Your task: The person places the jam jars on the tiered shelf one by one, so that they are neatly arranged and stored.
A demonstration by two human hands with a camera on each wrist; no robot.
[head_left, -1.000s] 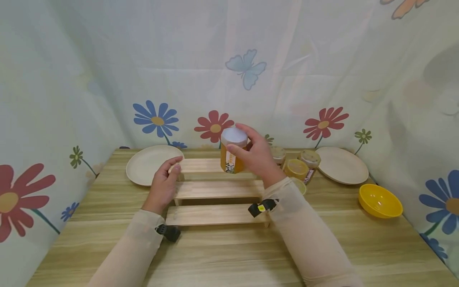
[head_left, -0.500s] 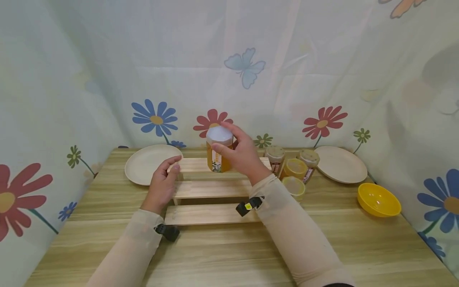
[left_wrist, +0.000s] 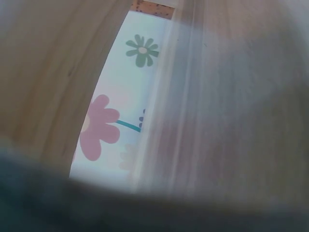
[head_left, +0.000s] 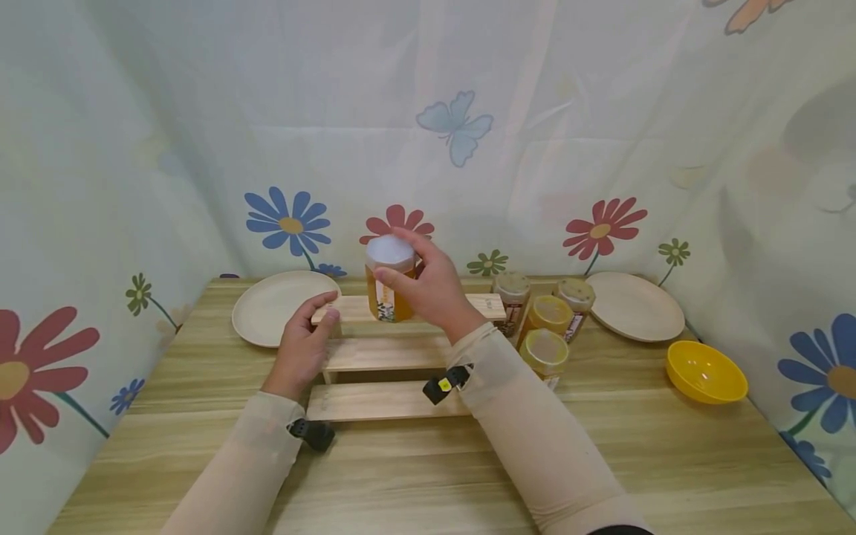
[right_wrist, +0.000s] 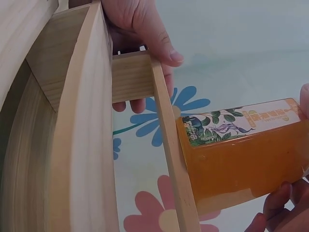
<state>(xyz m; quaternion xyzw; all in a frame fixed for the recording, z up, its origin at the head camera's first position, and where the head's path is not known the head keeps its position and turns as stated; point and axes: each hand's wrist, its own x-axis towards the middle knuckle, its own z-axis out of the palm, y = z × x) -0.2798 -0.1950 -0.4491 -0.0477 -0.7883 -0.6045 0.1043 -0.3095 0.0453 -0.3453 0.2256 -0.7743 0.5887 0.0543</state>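
Head view, amber jar [head_left: 388, 296], gripped near its lid [head_left: 390, 251] by right hand [head_left: 435, 286]

Staged tabletop booth, looks like a recording set. Flower-and-butterfly curtain [head_left: 321, 111] is hanging behind the three-tier wooden rack [head_left: 388, 353] and wrapping round to its left and right. Wood-grain table [head_left: 401, 483] is supporting the rack. Black wrist cameras [head_left: 316, 435] are riding on both sleeves [head_left: 234, 461] near the rack. Yellow plastic bowl [head_left: 707, 375] is sitting well right of the rack.
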